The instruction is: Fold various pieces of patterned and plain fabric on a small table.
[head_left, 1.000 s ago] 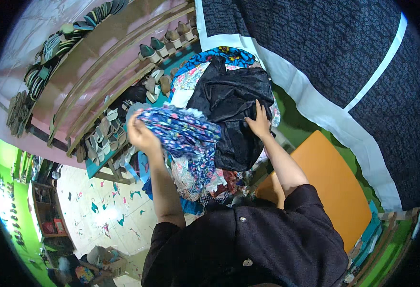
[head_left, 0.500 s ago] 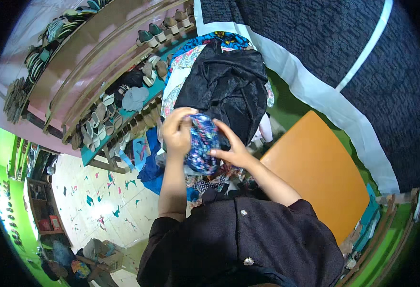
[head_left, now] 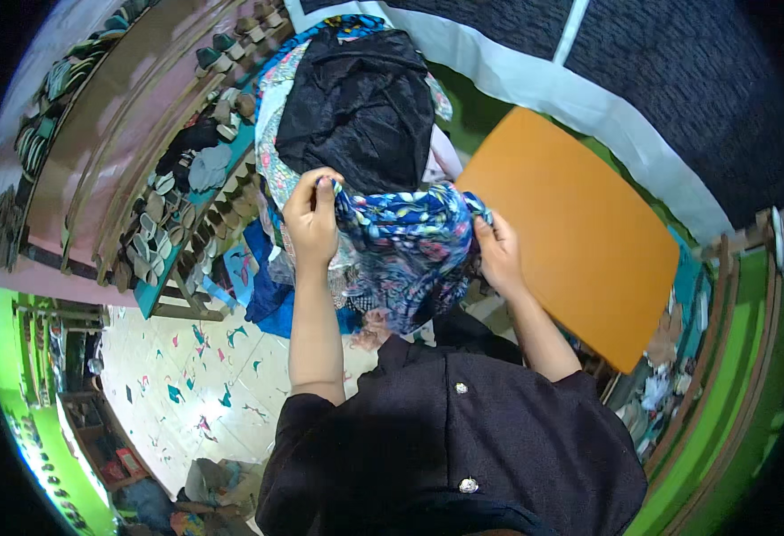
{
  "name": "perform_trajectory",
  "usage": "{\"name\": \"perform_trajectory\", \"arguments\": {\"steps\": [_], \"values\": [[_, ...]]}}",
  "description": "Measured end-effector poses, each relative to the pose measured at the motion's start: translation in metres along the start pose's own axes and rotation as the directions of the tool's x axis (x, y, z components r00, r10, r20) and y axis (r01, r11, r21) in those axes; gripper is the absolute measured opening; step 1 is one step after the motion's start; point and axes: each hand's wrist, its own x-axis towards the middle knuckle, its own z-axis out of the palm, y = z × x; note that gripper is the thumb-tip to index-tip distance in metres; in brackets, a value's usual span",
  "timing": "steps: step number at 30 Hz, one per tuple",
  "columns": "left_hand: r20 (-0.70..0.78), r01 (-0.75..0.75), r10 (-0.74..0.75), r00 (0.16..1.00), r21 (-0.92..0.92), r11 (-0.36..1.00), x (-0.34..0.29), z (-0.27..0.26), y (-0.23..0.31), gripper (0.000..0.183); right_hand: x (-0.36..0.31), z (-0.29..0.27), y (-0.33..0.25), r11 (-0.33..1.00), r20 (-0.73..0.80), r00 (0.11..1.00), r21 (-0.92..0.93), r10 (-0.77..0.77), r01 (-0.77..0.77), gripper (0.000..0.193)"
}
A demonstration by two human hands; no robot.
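Between the two hands, in front of the dark shirt [head_left: 517,429], the blue floral cloth [head_left: 419,237] hung by its bunched upper edge, just nearside of the black cloth [head_left: 356,112] on the clothes pile [head_left: 272,107]. Left hand [head_left: 311,219]: fingers pinched round one end. Right hand [head_left: 501,257]: fingers gripping the other, beside the orange panel [head_left: 579,232]. Good handling, I judged, wanted ends level, edge evenly taut, lower folds hanging free.

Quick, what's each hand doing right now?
Left hand: closed, pinching the upper left of a dark-blue, flower-printed, loosely hanging cloth.
Right hand: closed, pinching the same cloth's upper right.
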Motion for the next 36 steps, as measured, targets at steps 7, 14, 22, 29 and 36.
{"name": "perform_trajectory", "arguments": {"steps": [7, 14, 22, 29, 36], "values": [[0.212, 0.005, -0.024, 0.977, 0.089, 0.996, -0.007, 0.032, 0.008, 0.022, -0.054, -0.08, -0.035, 0.899, -0.274, 0.957, -0.437, -0.099, -0.032, 0.022], [0.341, -0.106, 0.112, 0.933, -0.037, 0.994, -0.017, 0.08, 0.026, 0.017, -0.095, -0.151, -0.072, 0.681, -0.423, 0.819, -0.73, -0.388, -0.054, 0.021], [0.523, -0.353, 0.471, 0.71, -0.314, 0.881, -0.043, 0.182, 0.12, 0.009, -0.12, -0.168, -0.095, 0.673, -0.466, 0.758, -0.738, -0.455, -0.05, 0.02], [0.516, -0.61, 0.749, 0.415, -0.453, 0.65, -0.078, 0.247, 0.162, 0.014, -0.14, -0.132, -0.08, 0.602, -0.345, 0.851, -0.798, -0.397, -0.042, 0.027], [0.476, -0.645, 0.772, 0.423, -0.441, 0.625, -0.06, 0.254, 0.181, 0.014, -0.165, -0.152, -0.053, 0.457, -0.337, 0.884, -0.874, -0.325, -0.165, 0.025]]}}
